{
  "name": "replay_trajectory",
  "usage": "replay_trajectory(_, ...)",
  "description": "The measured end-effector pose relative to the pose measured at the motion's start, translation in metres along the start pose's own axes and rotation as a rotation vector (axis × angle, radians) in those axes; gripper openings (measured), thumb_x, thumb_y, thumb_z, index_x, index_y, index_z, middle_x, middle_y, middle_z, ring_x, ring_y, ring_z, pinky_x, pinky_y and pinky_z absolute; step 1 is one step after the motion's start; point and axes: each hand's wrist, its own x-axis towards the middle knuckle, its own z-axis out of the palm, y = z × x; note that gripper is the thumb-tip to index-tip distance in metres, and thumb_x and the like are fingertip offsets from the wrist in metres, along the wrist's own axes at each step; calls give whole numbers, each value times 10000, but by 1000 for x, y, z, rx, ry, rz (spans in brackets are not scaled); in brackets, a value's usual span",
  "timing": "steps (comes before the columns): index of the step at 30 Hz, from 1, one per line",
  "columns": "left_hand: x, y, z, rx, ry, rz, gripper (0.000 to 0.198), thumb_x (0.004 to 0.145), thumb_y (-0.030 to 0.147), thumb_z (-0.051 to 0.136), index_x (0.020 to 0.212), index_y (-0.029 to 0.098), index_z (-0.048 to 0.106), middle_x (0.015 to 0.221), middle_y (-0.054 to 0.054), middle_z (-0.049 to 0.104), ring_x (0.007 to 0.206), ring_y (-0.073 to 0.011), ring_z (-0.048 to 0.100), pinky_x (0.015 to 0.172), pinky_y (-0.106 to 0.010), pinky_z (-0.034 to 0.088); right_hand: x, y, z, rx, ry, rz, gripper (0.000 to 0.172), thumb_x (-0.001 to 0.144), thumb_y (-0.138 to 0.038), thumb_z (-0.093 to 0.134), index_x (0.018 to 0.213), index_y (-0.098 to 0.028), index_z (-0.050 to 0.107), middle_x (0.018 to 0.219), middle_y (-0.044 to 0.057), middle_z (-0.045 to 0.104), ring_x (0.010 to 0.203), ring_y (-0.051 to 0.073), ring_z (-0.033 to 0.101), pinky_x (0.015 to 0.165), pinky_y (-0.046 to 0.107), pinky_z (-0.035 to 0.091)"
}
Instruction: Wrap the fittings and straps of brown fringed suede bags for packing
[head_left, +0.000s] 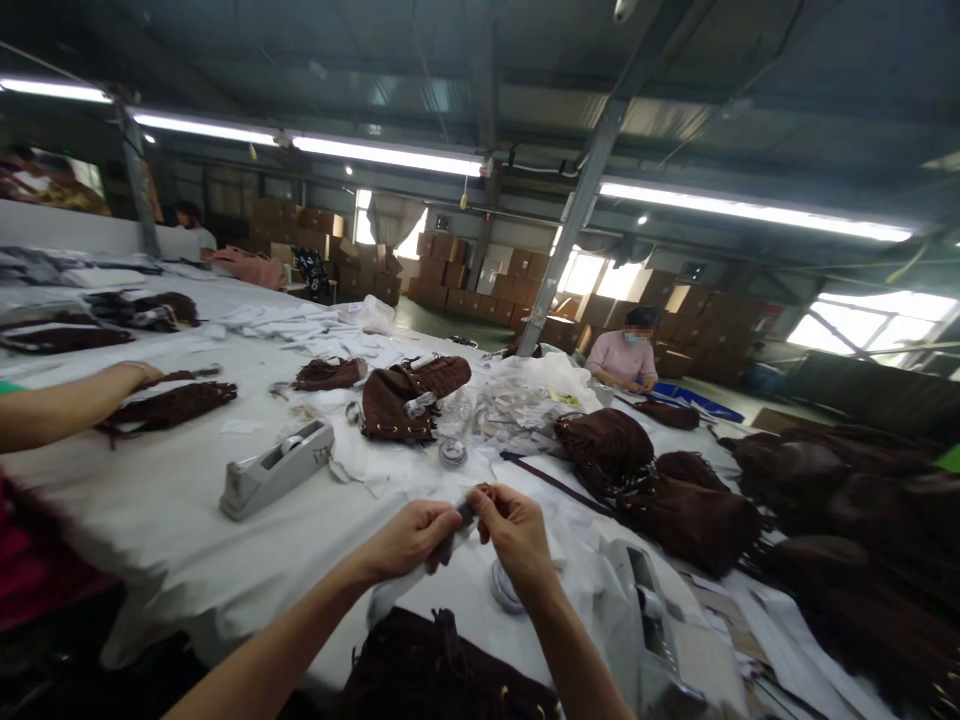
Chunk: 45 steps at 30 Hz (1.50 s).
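Over the near edge of the table, my left hand (421, 538) and my right hand (511, 525) are close together, fingers pinched. Between them they hold a short dark strip (466, 512), perhaps a strap end; its exact kind is hard to make out. Something pale and thin hangs under my left hand. Just below lies a dark brown fringed bag (450, 665) with brass-coloured eyelets, partly cut off by the frame. A roll of clear tape (505, 588) lies behind my right wrist. Another tape roll (452, 453) rests farther off.
A grey tape dispenser (277, 470) stands at left, another (645, 600) at right. Brown bags (397, 400) and heaped dark bags (847, 500) lie around. A co-worker's arm (67, 405) reaches in from the left. Across the table a person in pink (621, 355) sits near a metal post (574, 220).
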Motion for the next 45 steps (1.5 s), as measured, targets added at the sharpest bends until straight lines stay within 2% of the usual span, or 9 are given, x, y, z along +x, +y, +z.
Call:
replay_trajectory(3, 5, -5, 14, -59, -26, -42, 440, 860, 543, 402, 681, 159, 518, 525, 51, 366, 469, -88, 297, 430, -221, 218, -1, 3, -19, -59, 83, 13, 283, 760, -418, 629, 751, -138, 666, 523, -12, 557, 453, 105, 469, 440, 226, 384)
replay_trajectory(6, 5, -15, 20, 18, 62, -56, 424, 851, 517, 433, 597, 179, 410, 525, 59, 304, 500, -89, 286, 463, -230, 194, -9, 8, -35, -349, 197, -174, 256, 809, -328, 577, 964, -143, 662, 748, 52, 644, 602, 149, 569, 582, 277, 483)
replay_trajectory(10, 9, -16, 26, 38, 37, -43, 387, 871, 454, 402, 598, 180, 406, 549, 44, 365, 530, -99, 327, 498, -234, 239, -24, 17, -24, -949, -45, -556, 438, 828, -89, 474, 1256, -179, 508, 1039, 103, 587, 838, 189, 590, 738, 306, 494)
replay_trajectory(17, 2, -17, 22, 39, -149, -75, 275, 857, 397, 436, 679, 187, 423, 565, 50, 411, 512, -99, 378, 495, -218, 279, -19, 43, -5, -1420, -95, -490, 251, 802, 31, 432, 923, -144, 565, 857, 90, 587, 744, 201, 578, 641, 277, 459)
replay_trajectory(22, -10, -36, 9, -37, -161, -147, 302, 851, 421, 447, 668, 181, 424, 557, 57, 367, 507, -92, 317, 479, -218, 251, -12, 56, -13, -987, -87, -314, 353, 759, 20, 433, 1028, -155, 580, 871, 74, 634, 791, 196, 611, 706, 286, 472)
replay_trajectory(28, -12, -65, 4, 145, 18, -99, 325, 849, 420, 454, 651, 165, 486, 593, 34, 412, 577, -114, 382, 539, -229, 251, -7, 79, 13, -184, 86, 183, 345, 646, -80, 527, 957, -161, 652, 622, -5, 653, 542, 164, 609, 567, 286, 497)
replay_trajectory(35, -13, -79, 4, -95, -83, -153, 484, 859, 550, 392, 698, 144, 601, 522, 34, 387, 494, -109, 319, 488, -236, 224, -11, 82, 46, 503, 92, 471, 294, 527, -157, 746, 814, -130, 686, 611, 6, 670, 514, 111, 594, 548, 232, 497)
replay_trajectory(39, -14, -77, 5, -213, 1, -84, 464, 841, 558, 451, 685, 140, 581, 553, 31, 405, 517, -97, 307, 494, -229, 226, -14, 78, 54, 624, 93, 489, 329, 507, -186, 807, 810, -129, 691, 635, 11, 666, 550, 104, 590, 574, 226, 495)
replay_trajectory(45, -16, -75, 11, -342, 154, -152, 465, 828, 594, 450, 680, 158, 514, 538, 43, 436, 416, -60, 292, 401, -213, 184, -17, 79, 54, 355, 28, 400, 307, 616, -368, 787, 773, -120, 697, 559, -19, 579, 486, 67, 451, 467, 196, 326)
